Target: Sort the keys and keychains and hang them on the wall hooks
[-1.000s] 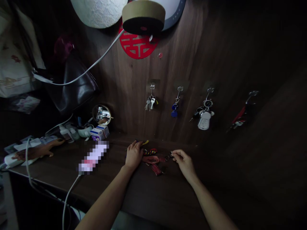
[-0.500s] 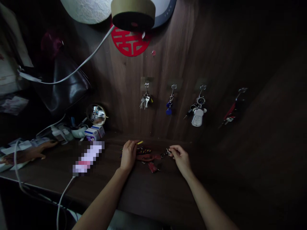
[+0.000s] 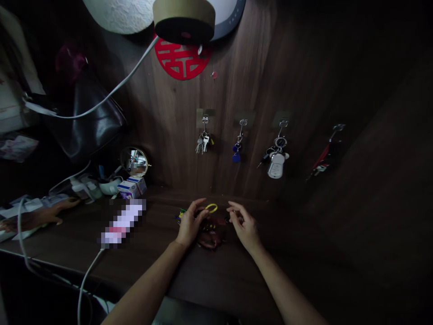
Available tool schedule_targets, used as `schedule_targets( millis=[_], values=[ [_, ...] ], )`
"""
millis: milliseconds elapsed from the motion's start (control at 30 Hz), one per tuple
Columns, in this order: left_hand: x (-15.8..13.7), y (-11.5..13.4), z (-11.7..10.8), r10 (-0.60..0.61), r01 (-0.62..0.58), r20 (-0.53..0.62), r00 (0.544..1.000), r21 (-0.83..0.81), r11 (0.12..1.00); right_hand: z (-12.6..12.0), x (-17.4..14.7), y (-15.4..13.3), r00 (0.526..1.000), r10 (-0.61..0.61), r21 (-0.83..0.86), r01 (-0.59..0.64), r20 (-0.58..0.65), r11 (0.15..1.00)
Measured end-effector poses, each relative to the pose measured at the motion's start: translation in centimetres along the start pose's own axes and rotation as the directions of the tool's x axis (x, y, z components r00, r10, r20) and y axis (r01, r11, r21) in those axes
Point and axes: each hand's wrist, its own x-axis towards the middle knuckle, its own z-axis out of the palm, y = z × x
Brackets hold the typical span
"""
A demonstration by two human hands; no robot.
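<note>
Down on the dark desk, L hand and R hand are flanking a lil pile of straps.

L is curving in a C, thumb & index apart, w/ the yellow loop showing right by the fingertips; can't tell if it's being pinched. R is half curling beside a small dark bit, grip unclear bc fingers are hiding it. Reddish-brown strap is lying between them, nearer the front edge. Imo they're at the picking-thru-the-pile step, and the next move is calling for a proper fingertip pinch on one piece, w/out dragging the rest along. Key sets are hanging on wall hooks above, untouched rn.
</note>
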Motion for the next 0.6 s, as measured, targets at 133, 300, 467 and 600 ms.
schedule_targets(
  millis=[133, 300, 467, 600],
  values=[
    [-0.1, -0.2, 0.4, -0.018, 0.025, 0.147, 0.989, -0.045, 0.999, 0.3, -0.3, -0.6, 0.987, -0.109, -0.072, 0.118, 0.114, 0.99],
    [0.1, -0.6, 0.6, -0.004, 0.01, 0.231, 0.973, -0.025, 1.0, 1.1, -0.2, -0.9, 0.94, -0.27, -0.052, 0.286, 0.21, 0.957],
    [0.3, -0.2, 0.3, 0.036, -0.058, 0.251, 0.967, 0.079, 0.995, 1.6, 0.0, -0.7, 0.97, -0.183, 0.043, 0.178, 0.158, 0.983],
    [0.2, 0.2, 0.2, 0.104, -0.147, 0.292, 0.951, 0.131, 0.98, 1.4, 0.3, -0.5, 0.988, 0.105, 0.267, -0.132, 0.112, 0.955]
  ],
)
